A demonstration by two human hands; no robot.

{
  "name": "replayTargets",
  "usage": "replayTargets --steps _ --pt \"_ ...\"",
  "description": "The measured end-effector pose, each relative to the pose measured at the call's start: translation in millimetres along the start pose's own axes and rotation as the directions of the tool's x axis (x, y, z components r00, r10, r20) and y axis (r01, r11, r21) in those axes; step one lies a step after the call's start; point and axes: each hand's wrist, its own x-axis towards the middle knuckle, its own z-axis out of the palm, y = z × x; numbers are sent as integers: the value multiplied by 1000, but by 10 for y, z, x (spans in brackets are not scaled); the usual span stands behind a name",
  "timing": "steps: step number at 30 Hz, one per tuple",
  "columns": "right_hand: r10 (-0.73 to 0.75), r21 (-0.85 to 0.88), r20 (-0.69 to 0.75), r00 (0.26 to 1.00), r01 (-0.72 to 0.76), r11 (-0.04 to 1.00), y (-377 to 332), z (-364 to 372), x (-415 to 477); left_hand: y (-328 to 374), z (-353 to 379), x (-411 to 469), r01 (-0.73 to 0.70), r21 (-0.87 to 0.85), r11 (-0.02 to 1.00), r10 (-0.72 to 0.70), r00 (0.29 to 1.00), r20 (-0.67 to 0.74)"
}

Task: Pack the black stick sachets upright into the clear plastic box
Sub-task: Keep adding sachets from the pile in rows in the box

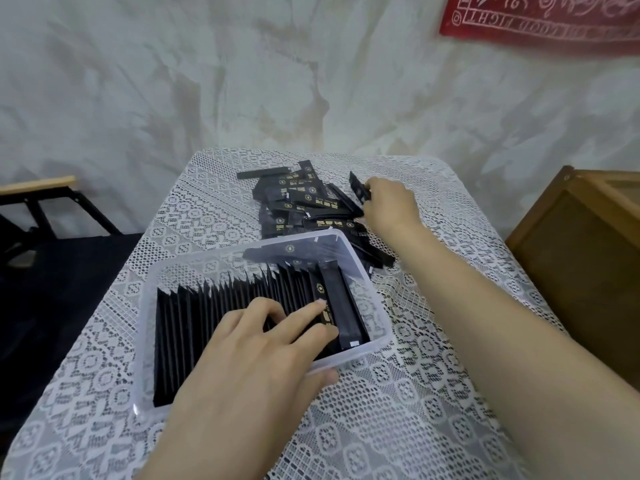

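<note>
**Left hand rests on the packed row; right hand is at the loose pile**

At the far left, off the table, stands a black frame with a pale wooden top (38,188). The table is covered by a white lace tablecloth (415,403).

On the near left part of the table sits the clear plastic box (377,306), turned at an angle. Inside it a row of black stick sachets (207,306) stands upright on edge. They are packed close from the left wall across most of the box. The last few at the right end lean over, gold print showing.

The left hand (256,348) lies over the near right part of the row. Its fingers are stretched almost straight and press on the sachet tops, gripping nothing. The thumb lies outside the box's near wall, on the cloth.

Just beyond the box's far rim a loose pile of sachets (304,206) lies flat and crisscrossed. At the pile's right edge the right hand (391,202) has its fingers curled. It seems to pinch a single sachet (358,188) by one end, though the grip is blurred. That sachet tilts up above the pile.

Right of the table stands a brown wooden cabinet (588,265). Above it, at the top right, a red printed cloth (540,19) hangs on the white sheet backdrop (207,81).
</note>
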Motion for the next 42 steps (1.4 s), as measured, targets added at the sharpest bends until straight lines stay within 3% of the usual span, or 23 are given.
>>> replayTargets --steps 5,7,11,15,23,28,33,35,42 --pt "42 235 -72 997 -24 972 -11 -434 -352 7 -39 -7 17 1 1000 -17 999 44" --pt "45 304 9 999 -46 952 -11 -631 -618 9 -47 -6 26 3 1000 -26 998 52" --pt "20 127 321 947 -64 990 80 -793 -1195 17 -60 -10 37 21 999 -39 996 77" --pt "68 20 402 913 -83 996 134 -713 -1436 28 -65 -7 47 44 998 -51 996 80" --pt "-8 -4 262 965 10 1000 144 -537 -1533 47 -78 -4 110 71 991 -119 983 143" --pt "-22 29 324 946 13 999 125 -645 -1523 44 -98 -8 91 51 995 -98 984 151" --pt "-126 388 192 973 42 921 -118 -1213 -1541 54 -112 -4 119 35 992 -123 978 167" --pt "-186 438 163 969 98 893 -366 -1284 -1610 42 -103 -6 113 56 992 -121 978 168" --pt "-155 59 145 977 148 987 -815 -876 -1683 25 -50 13 107 83 991 -118 983 140"
